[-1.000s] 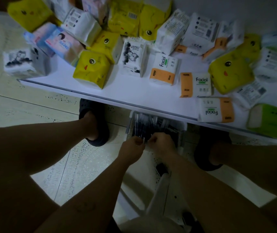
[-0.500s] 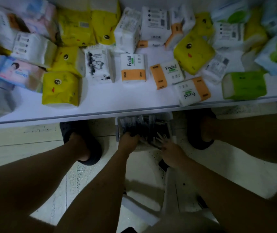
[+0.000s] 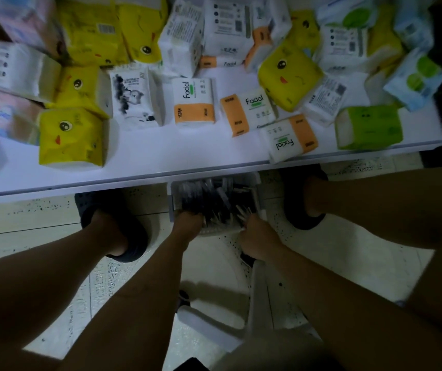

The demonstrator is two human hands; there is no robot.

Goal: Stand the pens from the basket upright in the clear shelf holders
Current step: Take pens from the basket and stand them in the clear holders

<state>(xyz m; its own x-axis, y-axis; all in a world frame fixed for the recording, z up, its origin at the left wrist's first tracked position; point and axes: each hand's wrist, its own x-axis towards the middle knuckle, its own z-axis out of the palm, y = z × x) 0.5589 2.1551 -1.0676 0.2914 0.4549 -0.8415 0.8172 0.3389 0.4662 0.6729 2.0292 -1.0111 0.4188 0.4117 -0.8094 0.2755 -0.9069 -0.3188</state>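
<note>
Far left: yellow tissue pack (image 3: 71, 136) on white shelf (image 3: 145, 156), one of many packs crowding the board. Below the shelf edge, dark slipper (image 3: 135, 243) planted on the floor tiles.

Next, left hand (image 3: 189, 223) down in the basket (image 3: 172, 200), knuckles up, fingers buried among the pens (image 3: 214, 199). Cannot tell whether curled or flat. Likely steadying or raking the pile toward the other hand.

Basket parked on the floor between both feet, half tucked under the shelf lip, so within reach of both arms at once. Pens loose and crosswise inside, dark barrels, none upright.

Right of that, right hand (image 3: 257, 236) at the basket's near right corner, fingers clamped round a small bunch of pens, pale ends fanning out past the knuckles toward the pile. Bunched that way probably to carry several per trip.

Further right, second slipper (image 3: 291, 202), then green tissue pack (image 3: 370, 127) near the shelf end.

Clear holders not in view. Step judged as gathering from the basket, standing-up part not yet begun.
</note>
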